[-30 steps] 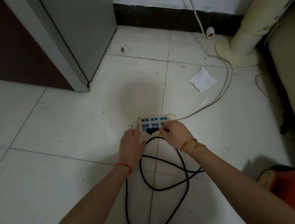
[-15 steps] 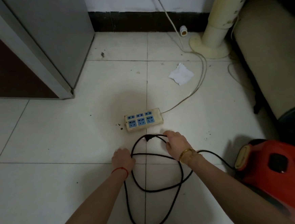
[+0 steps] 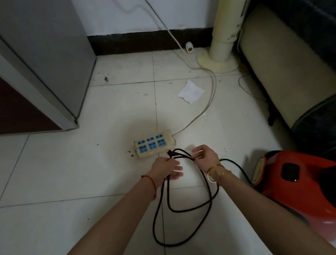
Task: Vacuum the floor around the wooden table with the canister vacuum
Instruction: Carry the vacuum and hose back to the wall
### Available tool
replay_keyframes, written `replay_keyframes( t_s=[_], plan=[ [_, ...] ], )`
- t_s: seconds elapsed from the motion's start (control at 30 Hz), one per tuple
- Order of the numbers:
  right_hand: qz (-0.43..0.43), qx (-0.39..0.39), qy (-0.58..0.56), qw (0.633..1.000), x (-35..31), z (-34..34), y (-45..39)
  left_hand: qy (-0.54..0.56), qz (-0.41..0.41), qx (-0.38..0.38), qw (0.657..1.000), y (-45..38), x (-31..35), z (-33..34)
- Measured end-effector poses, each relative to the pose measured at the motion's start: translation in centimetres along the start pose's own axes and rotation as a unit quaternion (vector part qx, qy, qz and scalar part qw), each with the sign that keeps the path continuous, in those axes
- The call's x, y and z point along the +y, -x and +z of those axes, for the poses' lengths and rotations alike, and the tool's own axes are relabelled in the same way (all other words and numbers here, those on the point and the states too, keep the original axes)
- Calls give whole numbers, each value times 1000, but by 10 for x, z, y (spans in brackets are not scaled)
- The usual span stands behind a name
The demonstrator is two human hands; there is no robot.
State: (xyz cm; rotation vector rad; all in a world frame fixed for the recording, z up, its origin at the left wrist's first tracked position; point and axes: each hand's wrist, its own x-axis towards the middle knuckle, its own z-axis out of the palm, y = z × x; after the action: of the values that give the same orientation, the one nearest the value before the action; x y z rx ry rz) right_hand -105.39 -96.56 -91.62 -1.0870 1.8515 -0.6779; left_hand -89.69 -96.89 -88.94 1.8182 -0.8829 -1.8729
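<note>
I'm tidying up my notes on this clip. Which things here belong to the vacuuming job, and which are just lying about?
Part of the job:
- red canister vacuum
- black cord, held by left hand and right hand
- plug
- power strip, all sockets free

Lying about:
- white paper scrap
- tower fan
- loose bulb socket

Bare forearms; red string (image 3: 150, 184) on left wrist; gold bangles (image 3: 215, 172) on right.
</note>
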Motion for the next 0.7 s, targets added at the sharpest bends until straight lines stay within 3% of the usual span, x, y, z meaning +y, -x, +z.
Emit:
replay_keyframes(
  t_s=[0.17,0.47,0.57,0.7],
  plan=[
    [-33,34,-86,995,-27,-43,15,36,19,-31,999,15,33,47],
    [-73,76,-104,989,-36,-121,61,0,112,-29,993,39,68,115],
    [-105,120,-66,985,-30,-145,79,-73,183,-15,980,49,79,139],
    [-132,199,14,971,-16,-183,102,-244,308,16,919,83,92,178]
  ],
)
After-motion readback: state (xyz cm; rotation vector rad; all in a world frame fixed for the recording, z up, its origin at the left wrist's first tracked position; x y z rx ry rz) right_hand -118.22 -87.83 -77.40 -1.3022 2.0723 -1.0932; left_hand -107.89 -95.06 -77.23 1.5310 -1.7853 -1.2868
